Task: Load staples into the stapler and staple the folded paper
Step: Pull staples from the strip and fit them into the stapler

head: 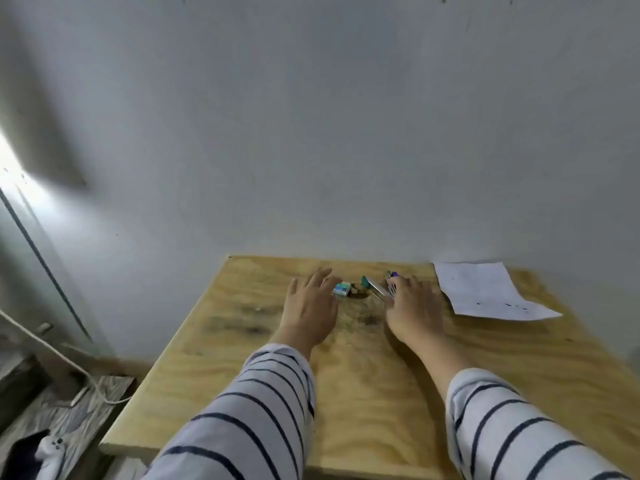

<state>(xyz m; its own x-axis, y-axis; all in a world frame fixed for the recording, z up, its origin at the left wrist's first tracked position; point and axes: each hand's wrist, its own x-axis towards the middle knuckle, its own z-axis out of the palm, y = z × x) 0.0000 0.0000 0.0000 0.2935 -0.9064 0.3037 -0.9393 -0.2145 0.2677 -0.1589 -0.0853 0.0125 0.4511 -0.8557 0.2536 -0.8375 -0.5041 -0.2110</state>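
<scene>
1. Seemingly the staples are about to be fetched. In the head view the left hand [309, 308] hovers with fingers spread and loose just beside the small staple box [341, 289] at the far middle of the tabletop [381, 393].
2. Right of the box, the right hand [412, 308] rests on the opened stapler [379, 288]; whether its fingers grip it I cannot tell.
3. Steadying the stapler while the left hand pinches the box by its sides should work best.
4. The paper [485, 291] lies far right, well apart.
</scene>
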